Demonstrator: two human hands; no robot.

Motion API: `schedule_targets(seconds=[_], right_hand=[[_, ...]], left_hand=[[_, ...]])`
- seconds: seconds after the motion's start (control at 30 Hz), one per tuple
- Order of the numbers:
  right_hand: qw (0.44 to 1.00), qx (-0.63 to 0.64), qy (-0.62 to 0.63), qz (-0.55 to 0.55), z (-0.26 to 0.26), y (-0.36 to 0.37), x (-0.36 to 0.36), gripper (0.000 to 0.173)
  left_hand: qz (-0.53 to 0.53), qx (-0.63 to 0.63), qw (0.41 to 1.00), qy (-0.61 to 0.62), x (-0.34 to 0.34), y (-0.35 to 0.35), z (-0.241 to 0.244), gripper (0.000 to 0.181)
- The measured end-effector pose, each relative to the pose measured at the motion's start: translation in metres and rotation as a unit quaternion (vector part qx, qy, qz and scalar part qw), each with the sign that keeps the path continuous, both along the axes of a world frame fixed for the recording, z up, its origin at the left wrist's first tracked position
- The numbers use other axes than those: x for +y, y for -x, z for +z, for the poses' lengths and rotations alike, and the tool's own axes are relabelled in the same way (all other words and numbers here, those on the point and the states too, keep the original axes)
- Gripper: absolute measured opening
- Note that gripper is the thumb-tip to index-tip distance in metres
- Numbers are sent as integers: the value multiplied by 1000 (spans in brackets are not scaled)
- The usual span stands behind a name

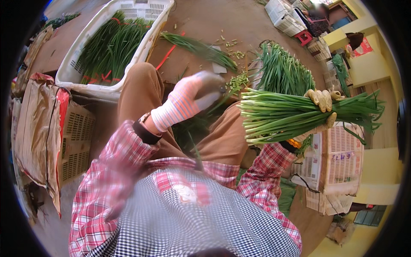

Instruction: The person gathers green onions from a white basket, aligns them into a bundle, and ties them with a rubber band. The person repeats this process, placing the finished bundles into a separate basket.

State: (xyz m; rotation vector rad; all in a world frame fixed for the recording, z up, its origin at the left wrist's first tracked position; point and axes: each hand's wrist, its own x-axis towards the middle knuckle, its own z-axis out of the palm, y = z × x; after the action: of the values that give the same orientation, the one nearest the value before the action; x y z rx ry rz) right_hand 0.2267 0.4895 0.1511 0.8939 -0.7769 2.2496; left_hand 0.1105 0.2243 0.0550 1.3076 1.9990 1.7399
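My right hand [322, 102], in a soiled yellowish glove, grips a thick bunch of long green stalks [279, 115], possibly garlic chives. Their pale cut ends point left and the leaves spread to the right. My left hand [199, 88] wears a striped glove with a dark grey palm and is above the gap between my knees. Motion blurs its fingers, and I cannot tell whether they hold anything. A few loose green leaves [221, 102] show just beside it. Lower down, more leaves lie in shadow between my legs.
A white plastic crate [93, 86] holds tied green bunches at upper left. Loose stalks [199, 49] and cut stem pieces [238, 80] lie ahead. Beyond my right hand is a heap of stalks [282, 69]. Stacked crates [342, 157] stand at right; a person [316, 21] sits farther off.
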Motion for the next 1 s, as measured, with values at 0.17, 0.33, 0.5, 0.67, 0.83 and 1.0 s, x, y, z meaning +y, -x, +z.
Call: schedule_targets(seconds=[0.17, 0.33, 0.5, 0.67, 0.83, 1.0], right_hand=[[995, -22, 35, 87, -15, 29, -30, 42], [991, -39, 0, 124, -26, 41, -38, 45], [992, -28, 15, 121, -23, 45, -36, 45], [996, -57, 16, 74, -22, 41, -31, 43], [995, -47, 54, 70, -25, 44, -40, 42], [994, -54, 56, 74, -26, 43, -40, 42]], left_hand=[[-33, 65, 993, -91, 11, -12, 32, 55], [-103, -31, 993, -44, 0, -11, 19, 37], [30, 59, 997, -39, -8, -7, 16, 28], [168, 349, 914, -123, -27, -23, 30, 29], [249, 378, 891, -26, -18, -30, 15, 26], [240, 354, 904, 31, -14, -29, 23, 30]])
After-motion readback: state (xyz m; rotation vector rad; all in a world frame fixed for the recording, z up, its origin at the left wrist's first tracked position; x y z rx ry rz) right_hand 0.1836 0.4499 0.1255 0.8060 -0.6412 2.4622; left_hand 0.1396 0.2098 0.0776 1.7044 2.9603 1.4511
